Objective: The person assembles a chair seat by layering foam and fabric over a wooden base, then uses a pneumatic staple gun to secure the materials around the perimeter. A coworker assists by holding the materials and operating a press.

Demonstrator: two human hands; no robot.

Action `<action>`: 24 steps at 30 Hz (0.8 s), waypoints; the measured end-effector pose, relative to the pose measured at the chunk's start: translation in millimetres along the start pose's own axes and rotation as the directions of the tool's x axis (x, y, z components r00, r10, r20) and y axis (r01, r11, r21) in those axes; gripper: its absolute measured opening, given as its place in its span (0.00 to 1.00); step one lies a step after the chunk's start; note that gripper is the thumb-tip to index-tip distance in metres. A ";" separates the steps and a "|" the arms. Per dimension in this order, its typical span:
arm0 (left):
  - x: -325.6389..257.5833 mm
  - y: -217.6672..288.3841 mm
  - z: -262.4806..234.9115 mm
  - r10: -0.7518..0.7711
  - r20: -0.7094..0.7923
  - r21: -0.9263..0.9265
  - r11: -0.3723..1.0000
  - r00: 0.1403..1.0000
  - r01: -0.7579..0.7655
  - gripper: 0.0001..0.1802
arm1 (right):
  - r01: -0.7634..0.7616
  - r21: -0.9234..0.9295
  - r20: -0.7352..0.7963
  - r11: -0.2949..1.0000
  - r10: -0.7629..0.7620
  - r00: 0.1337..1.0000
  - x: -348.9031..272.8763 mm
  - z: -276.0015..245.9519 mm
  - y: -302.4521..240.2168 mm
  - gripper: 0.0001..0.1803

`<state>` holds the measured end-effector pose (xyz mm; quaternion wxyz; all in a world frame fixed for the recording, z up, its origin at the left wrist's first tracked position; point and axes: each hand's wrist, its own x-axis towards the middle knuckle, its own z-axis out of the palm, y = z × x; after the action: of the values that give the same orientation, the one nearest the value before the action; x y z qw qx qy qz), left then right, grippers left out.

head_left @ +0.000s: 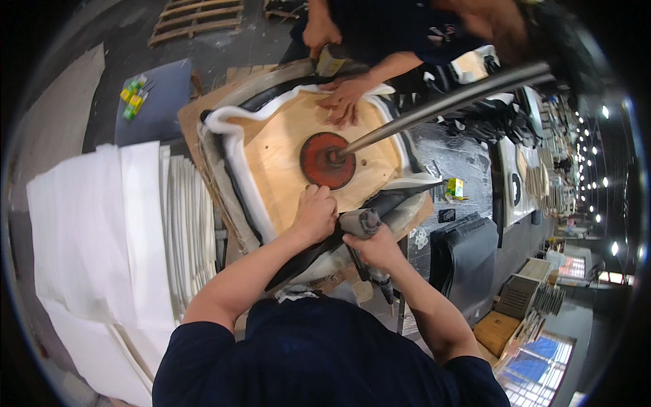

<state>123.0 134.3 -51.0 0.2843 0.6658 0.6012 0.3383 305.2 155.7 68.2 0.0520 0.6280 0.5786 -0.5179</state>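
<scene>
A wooden seat board (271, 156) lies on white padding (234, 146) and a black cover (247, 197), whose edges fold up around it. A round red pad (328, 161) on a metal rod (447, 102) presses on the board's middle. At the near edge, my left hand (315, 214) is closed, knuckles up, on the black cover, its fingertips hidden. My right hand (381, 249) grips a grey staple gun (361, 224) just right of it, against the near edge. A hose fitting (386, 290) hangs below the gun.
Across the board, a co-worker's hand (346, 100) lies flat on the wood; the other hand (320, 34) holds a similar tool (330, 60). White padding sheets (95, 237) stack at left. Black panels (464, 251) and a yellow-green box (456, 188) sit at right. A pallet (196, 19) lies behind.
</scene>
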 end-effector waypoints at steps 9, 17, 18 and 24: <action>-1.4 23.8 -72.1 -0.052 0.313 0.070 0.997 0.948 0.032 0.10 | 0.325 0.202 -0.300 0.924 -0.257 0.919 -84.6 38.6 88.3 0.38; -48.8 65.2 3.9 0.164 0.507 0.256 0.909 0.846 -0.330 0.36 | 0.360 0.223 -0.474 0.906 -0.222 0.852 -135.6 73.8 145.7 0.39; -53.9 66.7 10.4 0.133 0.510 0.297 0.900 0.850 -0.319 0.41 | 0.322 0.254 -0.465 0.912 -0.176 0.867 -142.6 73.3 142.8 0.39; -76.4 76.7 22.9 0.033 0.513 0.387 0.883 0.858 -0.266 0.46 | 0.408 0.290 -0.481 0.866 -0.237 0.844 -143.3 86.0 180.3 0.39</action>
<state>184.1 50.2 -13.0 0.2403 0.8224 0.5145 0.0328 424.7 -56.5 34.4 -0.2892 0.6156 0.5626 -0.4700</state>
